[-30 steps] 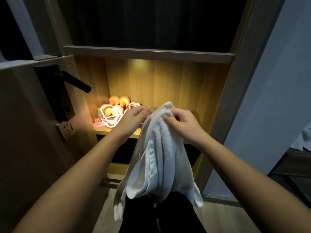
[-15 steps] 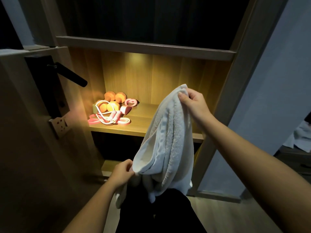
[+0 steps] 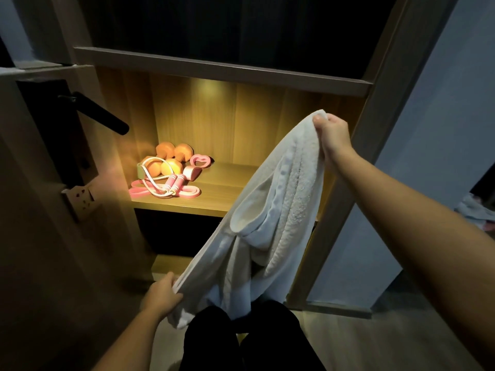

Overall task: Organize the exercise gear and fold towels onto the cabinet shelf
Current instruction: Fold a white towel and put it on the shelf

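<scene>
Your right hand (image 3: 332, 137) is up high, fingers curled round the top corner of the white towel (image 3: 270, 223) and pinching it tight. Your left hand (image 3: 160, 298) is low, near your knees, gripping a bottom edge of the same towel, so neither hand is free. The towel hangs stretched diagonally btwn the two, in the air in front of the cabinet, w/ loose bunched folds in the middle and a tail drooping toward your dark trousers (image 3: 241, 341), i.e. it's not folded yet and not on the shelf (image 3: 230, 183). Behind it, the lit shelf already carries the gear on its left side: orange dumbbells (image 3: 171, 156) at the back, a jump rope (image 3: 174, 183) w/ pink handles draped over them, a pink band (image 3: 187, 194) flat at the front, and a pink heart-shaped grip (image 3: 201, 162) just beside. So the gear part looks approx. done, tho it sits in a loose heap and may want tidying. Left to do: square up the corners, fold, and set the towel down, prob. to the right of the gear. At the far right edge there's a pale cloth heap (image 3: 479, 210), maybe more towels, but it's too blurred to tell.
</scene>
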Tool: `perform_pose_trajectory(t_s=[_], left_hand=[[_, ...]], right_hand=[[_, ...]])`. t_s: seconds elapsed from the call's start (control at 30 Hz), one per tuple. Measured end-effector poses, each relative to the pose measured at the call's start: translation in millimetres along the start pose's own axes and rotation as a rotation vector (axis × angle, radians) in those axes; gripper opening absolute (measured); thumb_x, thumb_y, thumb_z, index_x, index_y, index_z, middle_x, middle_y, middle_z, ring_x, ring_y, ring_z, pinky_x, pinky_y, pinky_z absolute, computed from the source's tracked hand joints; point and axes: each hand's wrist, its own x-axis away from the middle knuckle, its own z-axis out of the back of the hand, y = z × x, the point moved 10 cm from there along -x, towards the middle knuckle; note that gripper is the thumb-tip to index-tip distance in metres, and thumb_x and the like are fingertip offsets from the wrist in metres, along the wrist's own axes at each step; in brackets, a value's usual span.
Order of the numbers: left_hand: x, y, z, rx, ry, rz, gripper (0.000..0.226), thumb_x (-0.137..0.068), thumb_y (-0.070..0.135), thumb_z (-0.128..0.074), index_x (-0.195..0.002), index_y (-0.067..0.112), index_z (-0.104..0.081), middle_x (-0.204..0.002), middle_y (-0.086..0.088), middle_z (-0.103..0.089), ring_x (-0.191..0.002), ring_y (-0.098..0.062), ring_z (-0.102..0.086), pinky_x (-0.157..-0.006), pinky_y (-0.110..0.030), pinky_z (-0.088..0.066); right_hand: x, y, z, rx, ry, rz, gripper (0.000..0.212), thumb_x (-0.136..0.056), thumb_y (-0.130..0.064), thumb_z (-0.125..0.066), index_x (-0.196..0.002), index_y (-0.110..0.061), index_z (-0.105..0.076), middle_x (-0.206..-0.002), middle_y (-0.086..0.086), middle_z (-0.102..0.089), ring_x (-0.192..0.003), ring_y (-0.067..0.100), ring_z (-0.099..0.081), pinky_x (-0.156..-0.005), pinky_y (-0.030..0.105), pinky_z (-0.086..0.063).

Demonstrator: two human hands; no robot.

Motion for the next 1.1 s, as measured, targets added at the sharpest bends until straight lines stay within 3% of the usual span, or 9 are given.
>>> perform_pose_trajectory(t_s=[0.13, 0.3, 0.4, 0.5, 0.6, 0.7, 0.8, 0.93, 1.1], left_hand=[[2, -52, 0, 0.021, -0.02, 0.126, 0.013, -0.088, 0.017, -0.067, -0.094, 0.019, -0.056, -0.101, -0.005, -0.056, -0.086, -0.019, -0.059, -0.075, -0.033, -0.051], [-6, -94, 8, 0.495, 0.149, 0.401, 0.02, -0.097, 0.0, -0.046, -0.111, -0.014, -0.053, -0.105, -0.032, -0.054, -0.08, -0.039, -0.053, -0.057, -0.042, -0.044], [-6, -96, 2, 0.746, 0.134, 0.447, 0.016, -0.099, -0.001, -0.042, -0.105, -0.012, -0.052, -0.099, -0.031, -0.054, -0.078, -0.043, -0.055, -0.047, -0.041, -0.05], [-5, -100, 10, 0.779, 0.091, 0.38, 0.026, -0.095, 0.008, -0.058, -0.118, -0.004, -0.054, -0.099, -0.025, -0.059, -0.082, -0.035, -0.059, -0.06, -0.038, -0.05], [3, -98, -4, 1.087, -0.115, 0.407, 0.031, -0.086, 0.022, -0.069, -0.114, 0.008, -0.064, -0.108, -0.019, -0.066, -0.095, -0.033, -0.062, -0.066, -0.039, -0.055], [5, -101, -4, 1.392, -0.122, 0.469, 0.027, -0.081, 0.006, -0.06, -0.106, 0.007, -0.07, -0.103, -0.021, -0.068, -0.091, -0.031, -0.062, -0.069, -0.04, -0.056], [0, -104, 5, 1.152, -0.062, 0.469, 0.039, -0.084, -0.012, -0.047, -0.111, 0.007, -0.068, -0.106, -0.022, -0.061, -0.078, -0.027, -0.057, -0.049, -0.03, -0.054], [10, -123, 48, 0.224, 0.207, 0.582, 0.016, -0.092, 0.005, -0.059, -0.104, -0.002, -0.068, -0.092, -0.019, -0.06, -0.083, -0.032, -0.058, -0.068, -0.039, -0.051], [25, -139, 45, 0.36, 0.27, 0.74, 0.025, -0.096, 0.011, -0.057, -0.105, -0.011, -0.063, -0.094, -0.026, -0.064, -0.084, -0.037, -0.064, -0.069, -0.04, -0.054]], right_hand=[[-12, 20, 11, 0.038, 0.035, -0.06, 0.022, -0.096, -0.024, -0.046, -0.086, -0.013, -0.061, -0.085, 0.001, -0.06, -0.085, 0.017, -0.06, -0.074, 0.034, -0.051], [-9, 49, 18, 0.079, 0.052, -0.122, 0.023, -0.097, -0.025, -0.045, -0.085, -0.015, -0.062, -0.087, 0.0, -0.06, -0.086, 0.014, -0.059, -0.07, 0.029, -0.048], [-8, 61, 25, 0.092, 0.075, -0.164, 0.022, -0.099, -0.028, -0.044, -0.085, -0.023, -0.061, -0.093, -0.001, -0.061, -0.089, 0.013, -0.059, -0.069, 0.026, -0.048], [-9, 68, 31, 0.097, 0.098, -0.194, 0.021, -0.1, -0.029, -0.044, -0.087, -0.023, -0.06, -0.094, -0.002, -0.061, -0.089, 0.013, -0.059, -0.068, 0.025, -0.047], [-11, 71, 36, 0.089, 0.107, -0.204, 0.019, -0.1, -0.03, -0.045, -0.094, -0.021, -0.061, -0.093, -0.003, -0.06, -0.089, 0.013, -0.059, -0.067, 0.024, -0.046], [-12, 75, 40, 0.099, 0.129, -0.215, 0.017, -0.099, -0.03, -0.046, -0.092, -0.023, -0.06, -0.091, -0.004, -0.059, -0.088, 0.014, -0.058, -0.066, 0.024, -0.046], [-12, 76, 41, 0.115, 0.136, -0.212, 0.017, -0.099, -0.029, -0.045, -0.094, -0.022, -0.06, -0.09, -0.004, -0.058, -0.088, 0.014, -0.057, -0.066, 0.023, -0.045], [-11, 72, 42, 0.112, 0.126, -0.197, 0.018, -0.1, -0.028, -0.045, -0.097, -0.021, -0.06, -0.09, -0.004, -0.059, -0.087, 0.013, -0.058, -0.064, 0.022, -0.045], [-9, 70, 44, 0.123, 0.099, -0.168, 0.021, -0.102, -0.031, -0.043, -0.102, -0.02, -0.061, -0.095, -0.005, -0.06, -0.088, 0.012, -0.059, -0.066, 0.022, -0.047]])
